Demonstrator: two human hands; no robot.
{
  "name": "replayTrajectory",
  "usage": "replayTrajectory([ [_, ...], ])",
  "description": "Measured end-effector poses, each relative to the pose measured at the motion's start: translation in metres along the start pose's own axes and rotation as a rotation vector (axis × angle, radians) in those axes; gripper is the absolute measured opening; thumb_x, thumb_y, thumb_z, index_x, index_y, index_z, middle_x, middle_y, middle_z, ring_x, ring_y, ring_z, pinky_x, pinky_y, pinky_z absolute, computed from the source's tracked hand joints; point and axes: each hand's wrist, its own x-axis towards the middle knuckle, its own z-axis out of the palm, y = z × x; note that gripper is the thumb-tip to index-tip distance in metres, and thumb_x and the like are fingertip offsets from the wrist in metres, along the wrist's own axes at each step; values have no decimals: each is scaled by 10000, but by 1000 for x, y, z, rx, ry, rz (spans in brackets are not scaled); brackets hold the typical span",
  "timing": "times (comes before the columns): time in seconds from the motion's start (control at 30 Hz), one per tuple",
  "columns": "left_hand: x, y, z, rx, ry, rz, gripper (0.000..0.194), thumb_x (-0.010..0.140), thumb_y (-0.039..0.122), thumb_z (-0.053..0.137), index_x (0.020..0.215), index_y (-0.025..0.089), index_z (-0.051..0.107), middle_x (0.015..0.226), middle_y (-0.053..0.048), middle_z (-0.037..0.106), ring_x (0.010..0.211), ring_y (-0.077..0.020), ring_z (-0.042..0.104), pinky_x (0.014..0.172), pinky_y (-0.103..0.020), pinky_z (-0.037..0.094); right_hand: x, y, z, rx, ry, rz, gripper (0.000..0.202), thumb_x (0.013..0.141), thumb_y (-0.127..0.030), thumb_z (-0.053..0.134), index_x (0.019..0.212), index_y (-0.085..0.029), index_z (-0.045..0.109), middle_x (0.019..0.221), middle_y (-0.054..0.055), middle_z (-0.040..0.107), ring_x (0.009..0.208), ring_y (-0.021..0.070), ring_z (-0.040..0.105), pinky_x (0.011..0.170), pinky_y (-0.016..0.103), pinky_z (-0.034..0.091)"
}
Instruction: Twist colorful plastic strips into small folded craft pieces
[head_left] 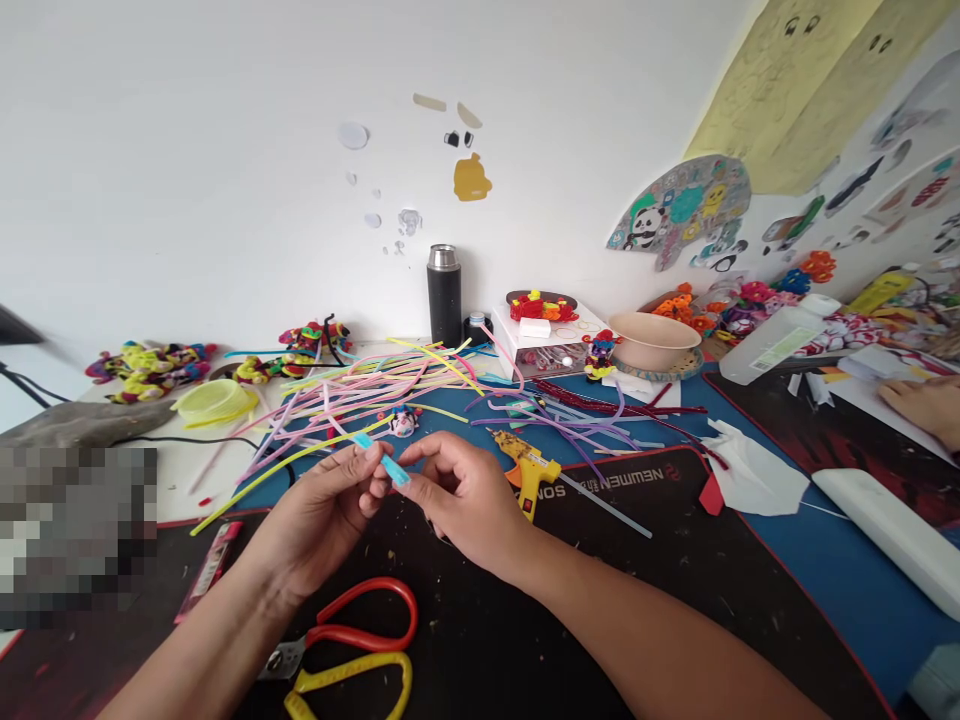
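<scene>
Head view: both hands meet low in the middle, over a dark mat on the tabletop.
Scissors (345, 640): nearest, red and yellow handles, lying on the mat (525, 640) just below the left wrist, untouched.
Left hand (319, 515): fingers closed in a pinch; thumb and forefinger grip the upper end of a short light-blue strip (382, 458).
Right hand (457, 490): fingertips likewise pinched shut on the lower end of the strip, the other fingers curled.
Strip: held in the air between the two hands, tilted, clear of the mat; whether it is a straw or a flattened stem I cannot tell.
Step in hand: by my reading, the strip is being shaped or folded between the fingertips, a fine two-handed job.
Next move: it seems to call for a steady pinch on one end while the other hand bends or turns its end.
Glue gun (529, 470): yellow, lying just beyond the right hand, with a clear stick (607, 507) trailing to the right.
Stems (390, 385): a loose spread of coloured stems farther back across the tabletop.
Flask (444, 295): dark, upright against the wall.
Bowl (652, 340): beige, right of a small white drawer box (547, 345).
Other hand (926, 408): another person's, at the far right edge, resting on paper.
</scene>
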Motion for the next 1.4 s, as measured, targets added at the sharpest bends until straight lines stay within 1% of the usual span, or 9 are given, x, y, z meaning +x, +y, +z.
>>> replayTrajectory([
  [0.17,1,-2,-1,-10,-1,-15,142,712,-42,829,692,94,795,553,-22,673,440,-81,620,395,-102,500,-1,1,2,-82,34,-71,331,962,-547,804,1048,-237,726,625,-52,574,526,131,506,540,275,382],
  [0.33,4,-6,-7,23,-72,-7,168,638,18,945,710,96,815,554,-15,676,465,-86,637,414,-107,517,-1,1,2,-82,66,-86,350,975,-583,768,1019,-237,737,611,-41,580,527,139,509,542,281,381],
  [0.5,7,-8,-11,92,-154,30,407,438,224,1124,666,92,814,560,-25,693,480,-82,629,426,-113,517,-2,-1,1,-15,68,-40,376,958,-596,786,1042,-232,748,630,-37,578,523,131,500,513,269,369],
  [0.6,8,-9,-12,177,-167,60,463,398,344,1146,625,120,811,557,-35,711,480,-90,635,445,-130,526,-2,-1,1,7,55,-27,355,946,-568,809,1017,-225,750,654,-32,604,511,120,508,493,257,370],
  [0.73,7,-8,-15,312,-200,133,457,443,438,1132,601,146,817,563,-56,734,493,-112,655,474,-155,540,1,-3,-2,66,-5,14,370,934,-570,816,963,-217,710,644,-50,608,449,97,505,455,237,363],
  [0.87,5,-5,-19,429,-245,230,429,522,504,1099,646,177,851,602,-68,761,527,-143,676,499,-191,560,5,-8,-5,159,-28,74,455,867,-611,858,889,-216,634,615,-77,583,406,81,487,426,222,345],
  [1.0,4,-1,-23,569,-269,274,433,585,568,1057,655,190,856,628,-85,777,549,-172,694,515,-226,580,8,-4,-8,202,-93,111,433,855,-562,888,886,-209,639,588,-80,593,410,78,486,422,206,336],
  [1.17,-1,7,-21,719,-316,305,370,671,533,1010,663,200,848,638,-67,786,570,-177,707,539,-229,588,9,4,-8,245,-138,144,411,845,-512,917,889,-205,647,546,-95,576,396,75,466,417,196,345],
  [1.4,-4,14,-18,844,-354,318,338,740,522,952,680,207,845,653,-48,798,593,-172,722,576,-231,603,8,1,-7,228,-110,150,420,831,-515,924,867,-199,650,572,-82,605,393,74,482,401,199,335],
])
